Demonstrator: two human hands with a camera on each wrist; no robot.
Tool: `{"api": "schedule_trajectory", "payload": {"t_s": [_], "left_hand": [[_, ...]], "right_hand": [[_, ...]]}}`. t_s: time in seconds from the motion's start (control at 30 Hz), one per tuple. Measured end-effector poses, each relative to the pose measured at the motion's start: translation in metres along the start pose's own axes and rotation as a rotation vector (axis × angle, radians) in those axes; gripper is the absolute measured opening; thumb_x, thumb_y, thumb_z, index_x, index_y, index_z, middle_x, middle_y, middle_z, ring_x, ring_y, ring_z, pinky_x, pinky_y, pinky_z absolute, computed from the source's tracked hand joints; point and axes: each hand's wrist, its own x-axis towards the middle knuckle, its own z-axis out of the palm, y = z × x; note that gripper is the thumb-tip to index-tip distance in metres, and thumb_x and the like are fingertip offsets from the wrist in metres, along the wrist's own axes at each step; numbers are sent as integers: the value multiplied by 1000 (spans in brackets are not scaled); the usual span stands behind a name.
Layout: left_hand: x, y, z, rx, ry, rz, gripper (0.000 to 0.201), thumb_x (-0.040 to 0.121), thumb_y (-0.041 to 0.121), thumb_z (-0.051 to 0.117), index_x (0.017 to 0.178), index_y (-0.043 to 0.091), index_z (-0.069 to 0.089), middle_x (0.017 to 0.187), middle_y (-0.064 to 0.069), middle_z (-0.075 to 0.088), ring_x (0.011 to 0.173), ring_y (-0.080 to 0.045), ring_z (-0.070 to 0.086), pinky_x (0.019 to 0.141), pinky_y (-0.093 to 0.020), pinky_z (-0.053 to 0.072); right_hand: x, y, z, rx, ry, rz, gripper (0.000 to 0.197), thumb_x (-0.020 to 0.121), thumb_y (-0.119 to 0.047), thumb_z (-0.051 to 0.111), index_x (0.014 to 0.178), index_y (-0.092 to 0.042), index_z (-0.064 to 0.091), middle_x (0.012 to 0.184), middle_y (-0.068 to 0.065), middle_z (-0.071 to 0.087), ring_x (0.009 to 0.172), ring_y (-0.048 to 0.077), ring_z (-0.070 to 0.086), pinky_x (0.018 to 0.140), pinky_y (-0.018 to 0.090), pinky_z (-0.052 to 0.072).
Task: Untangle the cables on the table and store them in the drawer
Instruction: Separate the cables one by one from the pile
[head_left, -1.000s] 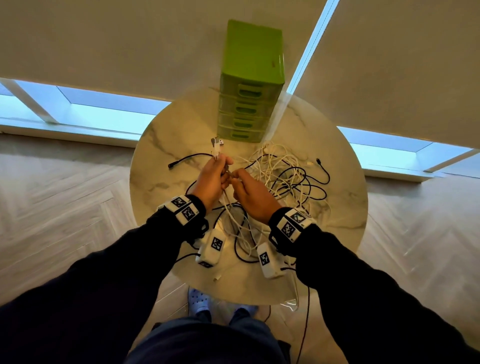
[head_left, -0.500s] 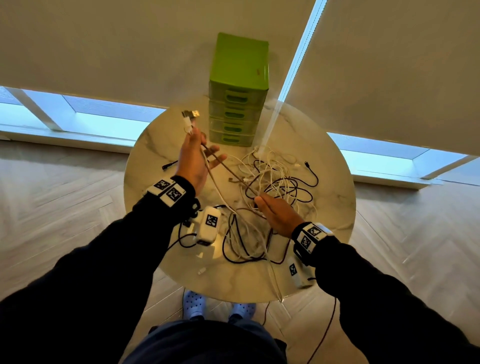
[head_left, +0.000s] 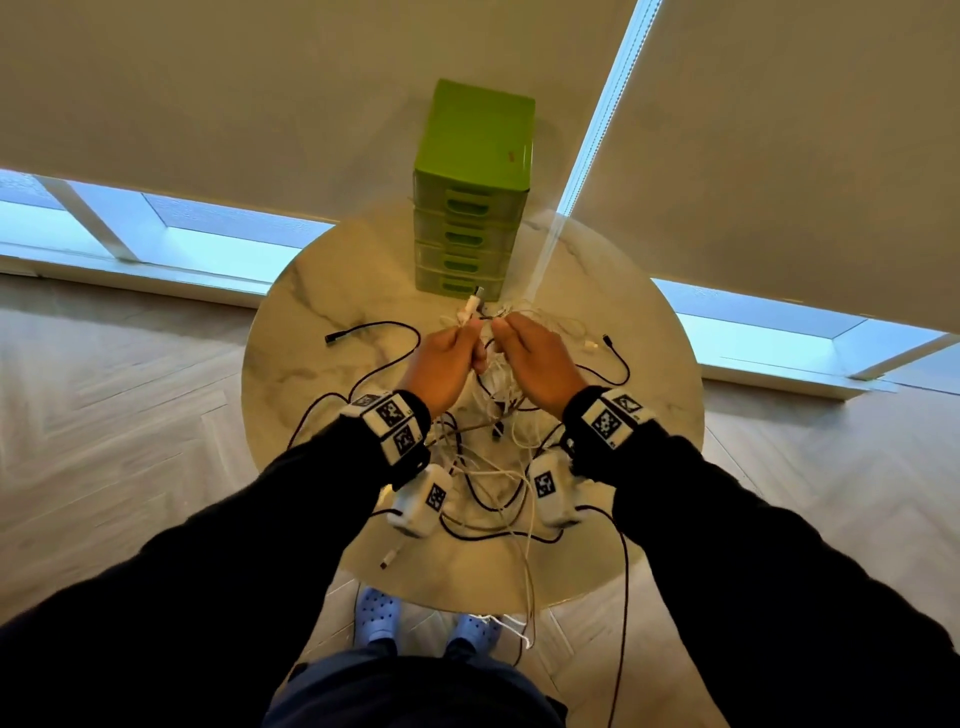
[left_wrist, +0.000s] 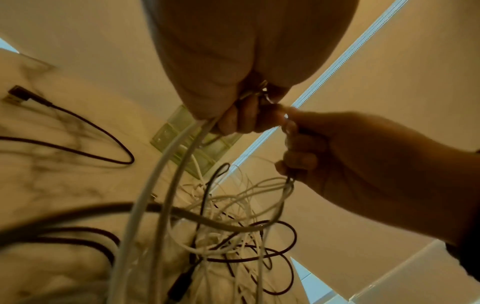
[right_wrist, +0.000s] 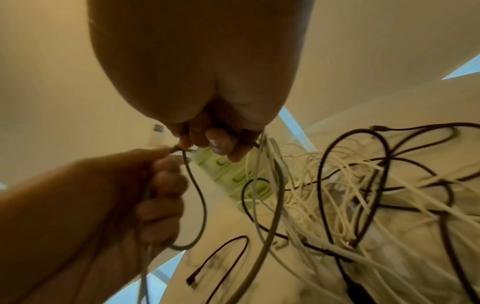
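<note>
A tangle of white and black cables (head_left: 498, 415) lies on the round marble table (head_left: 311, 364). My left hand (head_left: 441, 364) grips a white cable (left_wrist: 145, 197) whose USB plug (head_left: 474, 302) sticks up past its fingers. My right hand (head_left: 535, 358) is close beside it, fingers curled round white strands (right_wrist: 262, 185) of the same bunch, both hands raised above the pile. The green drawer unit (head_left: 470, 208) stands at the table's far edge just beyond the hands, all drawers closed. In the wrist views the cables hang down from both fists.
A loose black cable (head_left: 374, 332) lies to the left of the hands, another black end (head_left: 608, 343) to the right. Some cables (head_left: 527, 613) hang over the table's near edge towards my feet. Window blinds (head_left: 260, 104) are close behind the table.
My left hand came back from the far left and my right hand rose from the pile; the two now meet in front of the drawer unit, each holding cable.
</note>
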Motion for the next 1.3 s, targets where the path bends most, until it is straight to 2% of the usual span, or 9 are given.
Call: {"api": "schedule_trajectory", "payload": {"t_s": [0.17,0.3,0.53,0.63,0.8,0.97,1.1,1.2,1.3], "left_hand": [[2,19,7,-153,62,-38,40,107,34,38,90,18,70,77,7,68,65,-2,60,58,-16,44],[11,37,13,-409,104,-43,39,109,32,33,79,18,55,67,4,55,59,-8,49,58,-25,32],[27,63,-15,-862,127,9,36,108,32,35,74,21,40,53,9,30,47,-9,29,55,-26,33],[33,81,-45,-926,238,86,37,107,27,40,70,21,39,53,7,24,46,-11,22,53,-27,33],[26,92,-57,-731,359,142,39,107,29,39,69,21,40,51,9,28,48,-10,20,52,-27,23],[3,40,-6,-102,124,42,36,105,46,40,77,26,49,63,10,39,60,-11,36,63,-33,33],[4,17,20,-75,79,-90,55,101,59,34,81,19,65,48,7,41,52,-11,37,60,-33,31],[10,21,23,-136,95,-149,62,98,64,38,62,22,65,49,1,51,53,-10,50,66,-34,41],[16,29,23,-248,123,-169,46,99,49,52,64,20,57,47,9,47,49,-11,44,55,-29,37]], "right_hand": [[-17,-11,5,8,-175,-118,34,108,-34,31,130,-18,53,112,1,67,93,12,62,81,27,46],[-26,0,4,6,-164,-138,30,108,-35,29,96,-17,50,81,-1,60,71,16,54,66,31,37],[-28,50,-12,-163,-180,-188,30,108,-31,33,83,-22,45,67,-9,48,61,7,45,64,27,30],[-26,79,-29,-352,-225,-149,30,107,-35,33,79,-31,40,64,-7,44,61,18,46,71,30,29],[0,89,-44,-406,-154,-58,31,106,-40,31,81,-26,43,66,-9,44,69,24,47,74,37,36],[23,39,-34,-178,9,-39,36,108,-35,33,88,-12,53,80,8,59,75,30,56,66,33,35],[19,9,-14,-137,-76,-141,38,107,-39,29,93,-16,56,86,1,63,78,21,59,72,37,47],[10,10,-5,-160,-136,-194,41,106,-43,28,113,-17,59,93,5,71,81,22,66,77,41,54],[-1,13,-2,-151,-197,-246,37,106,-43,28,115,-17,54,89,6,70,75,23,65,72,40,53]]}}
